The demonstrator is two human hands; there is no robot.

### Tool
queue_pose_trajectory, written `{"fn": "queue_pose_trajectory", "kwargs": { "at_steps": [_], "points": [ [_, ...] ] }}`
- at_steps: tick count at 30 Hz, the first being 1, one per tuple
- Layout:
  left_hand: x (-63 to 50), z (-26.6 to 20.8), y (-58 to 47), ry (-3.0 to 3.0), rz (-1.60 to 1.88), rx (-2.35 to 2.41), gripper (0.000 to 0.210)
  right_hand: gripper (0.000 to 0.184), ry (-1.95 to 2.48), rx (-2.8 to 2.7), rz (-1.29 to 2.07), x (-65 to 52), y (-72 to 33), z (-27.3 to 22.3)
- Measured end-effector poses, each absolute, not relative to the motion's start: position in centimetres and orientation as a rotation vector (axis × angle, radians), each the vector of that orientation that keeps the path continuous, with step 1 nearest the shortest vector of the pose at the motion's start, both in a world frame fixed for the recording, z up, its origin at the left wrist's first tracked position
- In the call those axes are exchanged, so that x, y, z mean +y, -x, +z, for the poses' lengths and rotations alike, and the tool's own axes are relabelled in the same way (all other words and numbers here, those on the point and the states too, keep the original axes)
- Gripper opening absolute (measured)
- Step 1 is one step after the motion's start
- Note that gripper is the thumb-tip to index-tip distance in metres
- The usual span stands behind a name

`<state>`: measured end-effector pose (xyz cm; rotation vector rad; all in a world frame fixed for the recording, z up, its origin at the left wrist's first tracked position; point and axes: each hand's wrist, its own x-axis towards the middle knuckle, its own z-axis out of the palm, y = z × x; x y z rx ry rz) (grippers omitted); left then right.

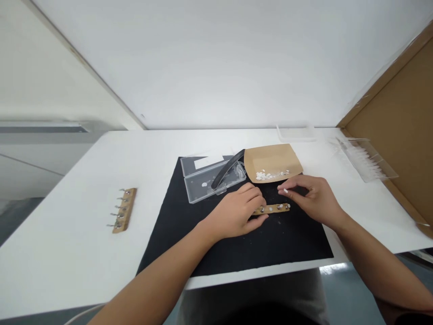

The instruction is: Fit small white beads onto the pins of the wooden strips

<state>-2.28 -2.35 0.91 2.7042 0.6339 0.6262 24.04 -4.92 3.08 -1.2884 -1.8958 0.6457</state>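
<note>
My left hand (241, 208) is closed around the left part of a narrow tan strip (274, 209) lying on the black mat (233, 253). Small metal parts and white dots show along the strip's uncovered right part; its left end is hidden under my fingers. Off to the right and slightly above the strip, my right hand (309, 196) pinches a small white oval piece (286, 191) between thumb and fingertips. Just beyond my hands sits a brown paper tray (274, 158) with a scatter of similar white pieces (267, 175) along its near side.
An open clear plastic case (203, 192) lies on the mat, a dark curved strip (226, 170) across it. Leftward on the white table (84, 253) is another tan strip (125, 210) with several metal pins. Clear packs (367, 162) lie at right, beside a cardboard panel (399, 104).
</note>
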Motion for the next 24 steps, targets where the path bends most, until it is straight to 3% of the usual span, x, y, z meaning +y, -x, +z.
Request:
{"fn": "queue_pose_trajectory", "kwargs": {
  "at_steps": [4,9,24],
  "points": [
    [-2.4,1.0,2.2,-2.700,0.630,0.635,0.014,0.008,1.278,-1.977,0.756,-5.3,-23.3,2.6],
    [-2.6,1.0,2.1,-2.697,0.616,0.676,0.015,0.009,1.200,-2.131,0.611,-5.1,-22.7,1.8],
    [-2.8,0.4,2.0,-2.707,0.457,0.806,0.017,0.014,1.344,-2.298,0.654,-5.1,-22.4,0.8]
  ]
}}
